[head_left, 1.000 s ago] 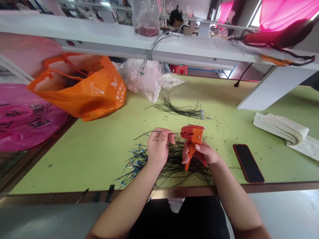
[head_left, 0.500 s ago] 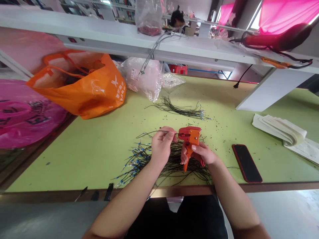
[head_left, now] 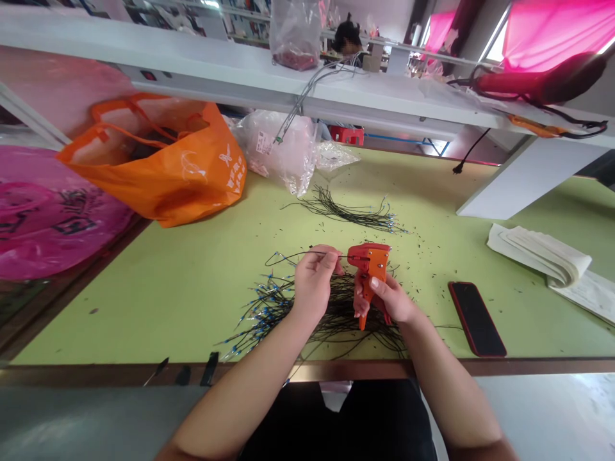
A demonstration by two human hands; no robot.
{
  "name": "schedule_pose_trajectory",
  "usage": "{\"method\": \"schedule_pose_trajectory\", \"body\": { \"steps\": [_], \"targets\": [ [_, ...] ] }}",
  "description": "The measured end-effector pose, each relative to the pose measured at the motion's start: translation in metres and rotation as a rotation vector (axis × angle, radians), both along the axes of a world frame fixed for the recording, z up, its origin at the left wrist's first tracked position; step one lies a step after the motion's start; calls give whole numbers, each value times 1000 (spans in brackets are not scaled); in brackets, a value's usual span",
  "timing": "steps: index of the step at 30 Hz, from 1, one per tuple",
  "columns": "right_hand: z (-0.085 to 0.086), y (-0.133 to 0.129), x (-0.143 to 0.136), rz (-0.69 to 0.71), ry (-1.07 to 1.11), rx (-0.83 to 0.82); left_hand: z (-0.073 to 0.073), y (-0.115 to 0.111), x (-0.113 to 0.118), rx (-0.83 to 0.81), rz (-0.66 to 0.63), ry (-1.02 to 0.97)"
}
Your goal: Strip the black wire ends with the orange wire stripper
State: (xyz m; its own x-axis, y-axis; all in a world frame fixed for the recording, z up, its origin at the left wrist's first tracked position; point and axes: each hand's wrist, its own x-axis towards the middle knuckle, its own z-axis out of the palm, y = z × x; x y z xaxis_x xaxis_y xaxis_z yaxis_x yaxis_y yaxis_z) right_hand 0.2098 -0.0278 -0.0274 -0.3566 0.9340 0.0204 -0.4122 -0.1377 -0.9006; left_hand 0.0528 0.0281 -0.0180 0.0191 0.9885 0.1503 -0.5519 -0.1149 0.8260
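Observation:
My left hand (head_left: 314, 278) pinches a thin black wire (head_left: 283, 259) that loops out to the left. The wire's other end reaches the jaws of a red and orange wire stripper (head_left: 372, 259). My right hand (head_left: 388, 298) is wrapped round the stripper's handles, which point down. Beneath both hands lies a large heap of black wires (head_left: 336, 317) with blue and silvery ends, mostly fanned to the left. A smaller bundle of black wires (head_left: 353, 211) rests farther back. Whether the wire end sits deep inside the jaws cannot be made out.
A phone (head_left: 477, 319) lies to the right, with folded cloth or paper (head_left: 538, 253) beyond it. An orange bag (head_left: 192, 169) and clear plastic bags (head_left: 283, 147) stand at the back left. Small black scraps dot the table (head_left: 192, 288). A white shelf (head_left: 230, 70) spans the back.
The stripper's handles look squeezed closer together in my right hand. My left hand still pinches the wire at the jaws. The whole view has shifted slightly.

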Motion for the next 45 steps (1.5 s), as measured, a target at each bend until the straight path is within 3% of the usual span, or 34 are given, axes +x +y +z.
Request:
{"method": "schedule_pose_trajectory", "body": {
  "steps": [8,21,23,26,28,29,32,36,40,45],
  "targets": [
    [1,-3,-20,-134,-33,32,3,1,2,-28,51,-29],
    [-3,-2,-25,-191,3,109,2,5,4,-27,92,-150],
    [8,-2,-12,-251,69,144,3,19,-7,-64,171,-197],
    [29,-1,14,-604,260,197,4,42,-27,-68,368,-247],
    [36,1,22,-665,275,216,4,46,-32,-6,391,-192],
    [36,2,20,-625,247,196,3,43,-30,35,358,-138],
    [23,2,0,-432,142,181,-1,19,-16,257,322,84],
    [2,0,-26,-373,61,227,-3,-7,-7,629,393,374],
    [-6,-2,-28,-374,27,157,0,-9,-10,808,450,580],
    [-19,-1,-27,-471,-14,83,-1,-14,-6,935,393,675]
  ]
}}
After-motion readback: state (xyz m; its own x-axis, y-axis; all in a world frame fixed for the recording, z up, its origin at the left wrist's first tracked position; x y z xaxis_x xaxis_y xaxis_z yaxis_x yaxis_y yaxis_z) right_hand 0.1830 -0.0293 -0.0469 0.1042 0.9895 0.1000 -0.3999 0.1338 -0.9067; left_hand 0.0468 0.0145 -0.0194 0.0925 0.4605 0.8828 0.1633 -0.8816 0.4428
